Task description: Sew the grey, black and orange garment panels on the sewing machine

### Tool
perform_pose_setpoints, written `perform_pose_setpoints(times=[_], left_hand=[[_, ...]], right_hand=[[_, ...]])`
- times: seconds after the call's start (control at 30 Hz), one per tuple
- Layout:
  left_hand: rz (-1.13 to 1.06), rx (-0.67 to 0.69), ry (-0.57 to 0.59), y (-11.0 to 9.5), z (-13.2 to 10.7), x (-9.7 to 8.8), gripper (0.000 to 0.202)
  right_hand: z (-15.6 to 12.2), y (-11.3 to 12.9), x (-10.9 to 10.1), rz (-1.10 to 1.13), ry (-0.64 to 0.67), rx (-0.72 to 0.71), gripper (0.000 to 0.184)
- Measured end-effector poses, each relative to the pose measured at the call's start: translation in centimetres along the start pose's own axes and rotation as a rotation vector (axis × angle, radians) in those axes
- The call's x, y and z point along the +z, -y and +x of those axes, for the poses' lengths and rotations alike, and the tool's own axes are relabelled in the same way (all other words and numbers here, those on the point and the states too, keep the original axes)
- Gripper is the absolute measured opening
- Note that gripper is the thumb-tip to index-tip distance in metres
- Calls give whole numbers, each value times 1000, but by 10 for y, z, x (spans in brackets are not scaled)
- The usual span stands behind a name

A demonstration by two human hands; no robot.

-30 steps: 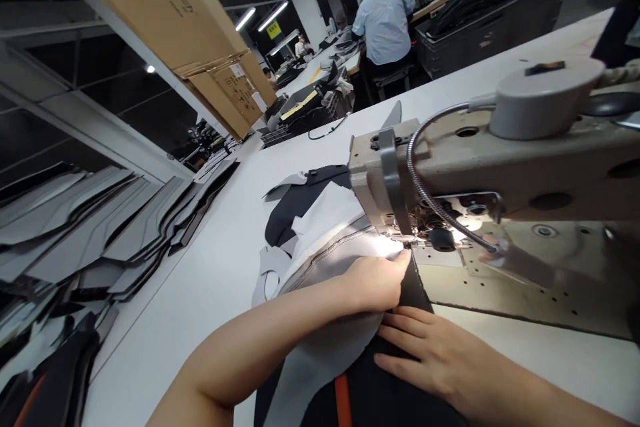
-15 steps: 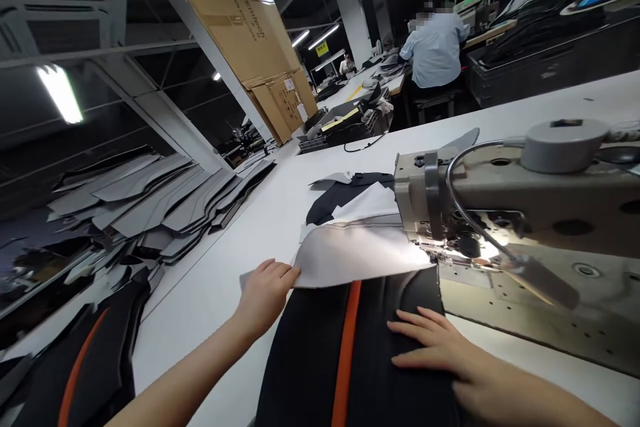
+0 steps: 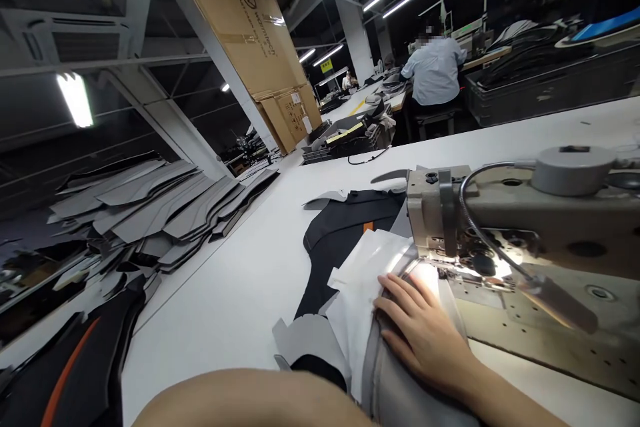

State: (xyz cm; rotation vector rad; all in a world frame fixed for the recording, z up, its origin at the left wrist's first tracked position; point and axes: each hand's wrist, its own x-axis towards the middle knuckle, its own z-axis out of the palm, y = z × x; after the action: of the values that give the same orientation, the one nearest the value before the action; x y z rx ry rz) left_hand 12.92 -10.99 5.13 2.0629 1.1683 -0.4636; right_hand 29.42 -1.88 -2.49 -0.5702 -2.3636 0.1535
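My right hand (image 3: 425,327) lies with its fingers stretched over a grey fabric panel (image 3: 400,383), close to the lit needle area of a sewing machine (image 3: 505,203). The panel curves down toward the bottom edge, a seam along its left side. Beside it lies a white sheet-like piece (image 3: 367,270), partly over a black panel (image 3: 335,237) with a short orange strip (image 3: 369,227). Across the bottom only my left forearm (image 3: 250,400) shows; my left hand is out of sight. A stiff grey piece (image 3: 313,337) sticks up near it.
Stacked grey panels (image 3: 150,203) lie on the left, with black pieces carrying an orange strip (image 3: 70,370) below them. Beyond the white table (image 3: 240,280) stand a cardboard box (image 3: 250,20), a dark bin (image 3: 550,90) and a seated person in a light blue shirt (image 3: 433,70).
The work has been turned: the black panel now lies behind, left of the machine, and the grey one comes toward me. My right hand moved up beside the needle; my left hand left the view.
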Motion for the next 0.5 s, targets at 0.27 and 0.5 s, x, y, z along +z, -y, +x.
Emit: perform_pose_setpoints(times=[0.27, 0.5], left_hand=[[-173, -338, -498, 61, 51, -93, 28], [-298, -282, -719, 53, 37, -117, 49]], right_hand=[[-10, 0, 3, -91, -1, -34, 56], [-1, 0, 6, 79, 39, 185, 68]])
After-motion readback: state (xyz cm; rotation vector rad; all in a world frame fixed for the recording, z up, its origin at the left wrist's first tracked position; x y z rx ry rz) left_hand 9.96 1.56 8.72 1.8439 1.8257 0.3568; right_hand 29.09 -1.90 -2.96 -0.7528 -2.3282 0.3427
